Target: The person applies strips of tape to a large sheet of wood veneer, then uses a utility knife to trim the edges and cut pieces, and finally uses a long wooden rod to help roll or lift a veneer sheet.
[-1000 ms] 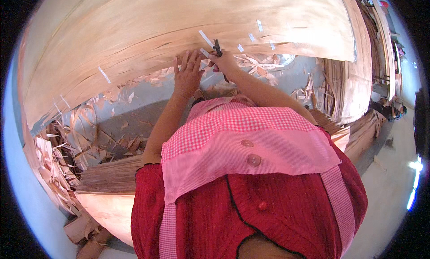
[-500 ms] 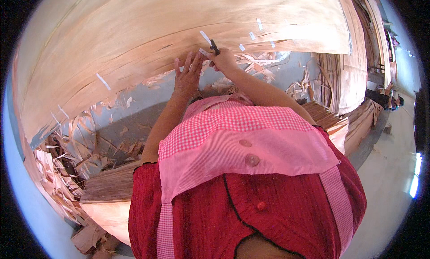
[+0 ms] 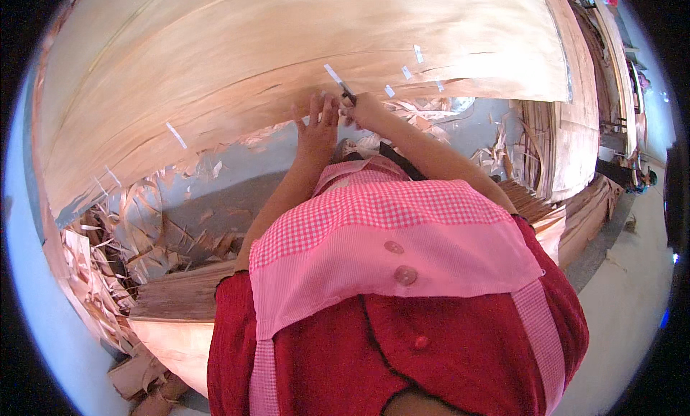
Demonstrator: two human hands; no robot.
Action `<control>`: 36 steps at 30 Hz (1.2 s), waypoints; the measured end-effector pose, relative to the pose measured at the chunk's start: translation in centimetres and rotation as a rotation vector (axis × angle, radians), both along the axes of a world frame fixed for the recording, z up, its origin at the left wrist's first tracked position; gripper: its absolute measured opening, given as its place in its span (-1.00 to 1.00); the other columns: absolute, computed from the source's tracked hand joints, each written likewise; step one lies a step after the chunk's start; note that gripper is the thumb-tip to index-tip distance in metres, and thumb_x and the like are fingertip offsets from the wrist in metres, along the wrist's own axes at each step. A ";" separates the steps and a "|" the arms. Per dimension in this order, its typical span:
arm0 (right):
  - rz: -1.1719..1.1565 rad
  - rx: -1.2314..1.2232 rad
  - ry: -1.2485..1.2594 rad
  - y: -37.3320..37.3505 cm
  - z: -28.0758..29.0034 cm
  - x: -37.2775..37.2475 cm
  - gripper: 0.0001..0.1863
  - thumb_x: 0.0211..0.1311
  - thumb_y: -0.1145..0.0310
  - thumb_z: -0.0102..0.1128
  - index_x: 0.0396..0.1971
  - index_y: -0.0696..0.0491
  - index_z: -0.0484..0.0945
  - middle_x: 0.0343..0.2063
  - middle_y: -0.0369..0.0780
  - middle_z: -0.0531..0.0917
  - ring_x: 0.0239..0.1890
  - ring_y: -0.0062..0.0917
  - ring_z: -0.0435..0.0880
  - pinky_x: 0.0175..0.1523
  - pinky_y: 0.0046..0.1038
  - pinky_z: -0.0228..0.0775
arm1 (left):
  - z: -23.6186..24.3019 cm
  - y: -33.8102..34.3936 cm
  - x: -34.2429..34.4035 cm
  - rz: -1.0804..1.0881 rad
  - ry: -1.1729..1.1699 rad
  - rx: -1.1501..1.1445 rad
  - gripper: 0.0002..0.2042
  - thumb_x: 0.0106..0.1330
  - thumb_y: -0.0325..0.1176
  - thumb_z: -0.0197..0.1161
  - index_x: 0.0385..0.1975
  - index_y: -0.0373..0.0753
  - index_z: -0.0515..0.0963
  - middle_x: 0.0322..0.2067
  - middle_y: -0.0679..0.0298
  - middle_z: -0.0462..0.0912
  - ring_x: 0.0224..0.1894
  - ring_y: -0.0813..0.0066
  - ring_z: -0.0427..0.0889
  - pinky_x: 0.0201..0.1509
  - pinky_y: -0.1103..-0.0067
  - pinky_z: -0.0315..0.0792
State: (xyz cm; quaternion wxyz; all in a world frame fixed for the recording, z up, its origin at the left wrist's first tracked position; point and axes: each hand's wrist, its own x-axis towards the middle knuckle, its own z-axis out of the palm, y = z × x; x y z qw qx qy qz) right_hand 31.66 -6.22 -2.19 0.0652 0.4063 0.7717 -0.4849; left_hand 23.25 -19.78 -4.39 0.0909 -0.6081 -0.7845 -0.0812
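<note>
A large pale wood veneer sheet (image 3: 237,64) spreads before me, with dark cracks along its near edge. My left hand (image 3: 318,128) lies at that edge, fingers spread, the fingertips on the wood. Right beside it, my right hand (image 3: 368,114) is closed around a small dark tool (image 3: 348,96), whose exact kind I cannot make out. The tool's upper end is close to a white tape strip (image 3: 333,74) stuck on the veneer. Other short tape pieces (image 3: 419,54) sit to the right, and a longer tape strip (image 3: 176,135) to the left.
Torn veneer scraps (image 3: 93,272) heap up at the left and lie under the sheet's near edge. A veneer stack (image 3: 180,294) lies close to my body on the left. More veneer sheets (image 3: 575,143) hang at the right, beside a pale floor (image 3: 618,294).
A small white tape piece seen by my left fingertips no longer shows there. Both hands appear slightly lower and to the right, closer together, as the whole view has shifted a little.
</note>
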 end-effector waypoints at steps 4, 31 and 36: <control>0.567 0.605 -0.285 3.5 2.6 -0.3 -0.62 0.13 0.15 0.02 -0.48 0.24 0.54 -0.65 -0.16 0.59 -0.59 -0.52 0.58 -0.48 -0.43 0.44 | 2.3 0.0 -0.7 -0.025 -0.185 -0.066 -0.61 0.10 -0.33 0.01 -0.01 -0.17 0.38 0.13 0.26 0.23 0.26 0.20 0.05 0.22 0.03 -0.15; -0.827 -0.424 0.226 -9.9 2.2 -5.7 -0.79 0.10 0.32 0.13 -0.37 0.16 0.52 -0.65 -0.27 0.53 -0.75 -0.68 0.38 -0.63 -0.60 0.34 | 5.2 -4.6 -18.2 -0.220 -0.241 -0.180 -0.52 0.17 -0.11 0.07 0.07 -0.17 0.31 0.20 0.38 0.15 0.26 0.12 0.00 0.19 -0.02 -0.11; -0.794 -0.398 0.231 -9.9 2.9 -6.0 -0.78 0.09 0.30 0.15 -0.41 0.17 0.53 -0.66 -0.27 0.53 -0.74 -0.66 0.40 -0.63 -0.61 0.32 | 4.7 -4.6 -18.6 -0.242 -0.226 -0.149 -0.55 0.14 -0.10 0.07 0.03 -0.09 0.35 0.15 0.45 0.23 0.27 0.29 0.01 0.11 -0.18 -0.16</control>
